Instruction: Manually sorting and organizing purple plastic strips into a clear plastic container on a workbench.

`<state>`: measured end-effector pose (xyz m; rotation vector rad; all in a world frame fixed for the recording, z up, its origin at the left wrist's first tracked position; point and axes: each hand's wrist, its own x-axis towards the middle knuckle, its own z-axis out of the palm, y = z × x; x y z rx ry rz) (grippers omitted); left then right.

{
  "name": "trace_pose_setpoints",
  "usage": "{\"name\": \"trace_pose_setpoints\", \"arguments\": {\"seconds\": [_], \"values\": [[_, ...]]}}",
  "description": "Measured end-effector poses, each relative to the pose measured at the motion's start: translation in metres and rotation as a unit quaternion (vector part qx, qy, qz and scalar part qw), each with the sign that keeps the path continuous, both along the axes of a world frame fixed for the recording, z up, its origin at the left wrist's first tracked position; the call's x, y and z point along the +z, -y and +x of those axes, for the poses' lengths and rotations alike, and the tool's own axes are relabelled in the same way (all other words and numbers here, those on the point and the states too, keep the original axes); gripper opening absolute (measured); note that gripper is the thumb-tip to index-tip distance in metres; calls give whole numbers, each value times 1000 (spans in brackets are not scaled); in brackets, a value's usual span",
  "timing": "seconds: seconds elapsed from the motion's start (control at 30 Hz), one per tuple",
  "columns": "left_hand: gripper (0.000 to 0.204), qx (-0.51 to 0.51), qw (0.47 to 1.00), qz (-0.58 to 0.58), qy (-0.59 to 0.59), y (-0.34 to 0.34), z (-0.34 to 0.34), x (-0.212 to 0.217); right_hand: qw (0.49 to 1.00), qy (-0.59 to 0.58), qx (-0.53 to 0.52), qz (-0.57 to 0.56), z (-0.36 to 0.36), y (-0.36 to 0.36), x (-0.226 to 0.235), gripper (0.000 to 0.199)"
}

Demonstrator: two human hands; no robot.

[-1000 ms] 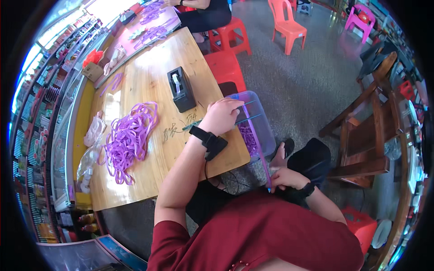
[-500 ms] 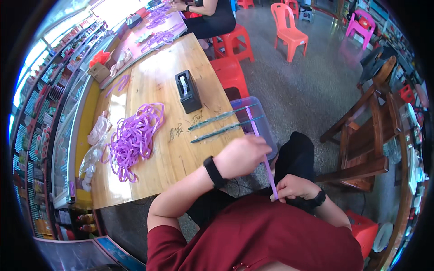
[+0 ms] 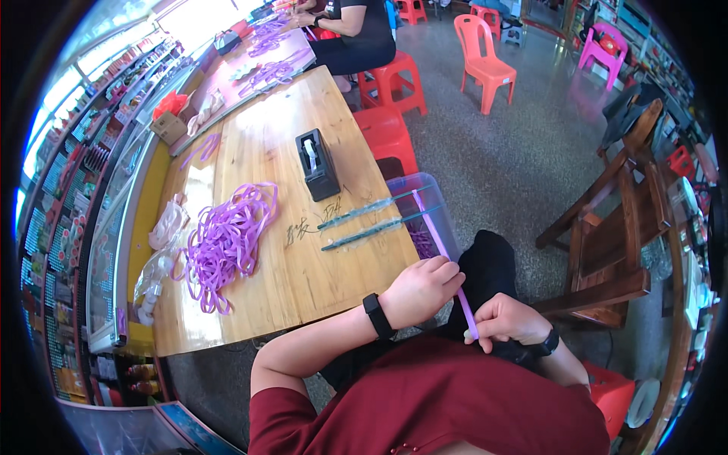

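A flat purple ribbon (image 3: 432, 227) runs taut from two thin green rods (image 3: 371, 232) down toward my lap. The rods are taped to the tabletop and jut past its right edge. My left hand (image 3: 425, 288), wearing a black wristband, has its fingers closed around the ribbon partway along. Lower down, my right hand (image 3: 514, 321) pinches the ribbon's near end, where a small pale piece shows at the fingertips. A tangled pile of purple ribbons (image 3: 227, 243) lies on the table to the left.
On the wooden table (image 3: 265, 303) stands a black tape dispenser (image 3: 317, 167). Below the rods is a translucent bin (image 3: 444, 216) with purple ribbon inside. A wooden chair (image 3: 618, 220) stands at right, red stools (image 3: 387, 133) along the table. Another person (image 3: 353, 38) sits farther off.
My left hand has slid down the ribbon toward my right hand. My right hand has shifted slightly right and down, still pinching the end. The view has tilted a little.
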<state>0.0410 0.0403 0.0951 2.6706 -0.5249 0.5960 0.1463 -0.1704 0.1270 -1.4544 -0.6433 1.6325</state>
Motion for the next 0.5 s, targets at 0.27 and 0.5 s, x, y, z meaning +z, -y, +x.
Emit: {"name": "trace_pose_setpoints", "arguments": {"seconds": [0.27, 0.5], "values": [[26, 28, 998, 7, 63, -3, 3, 5, 999, 9, 30, 9, 7, 0, 5, 17], [31, 24, 999, 6, 48, -6, -3, 1, 995, -86, 50, 16, 10, 2, -10, 25]]}}
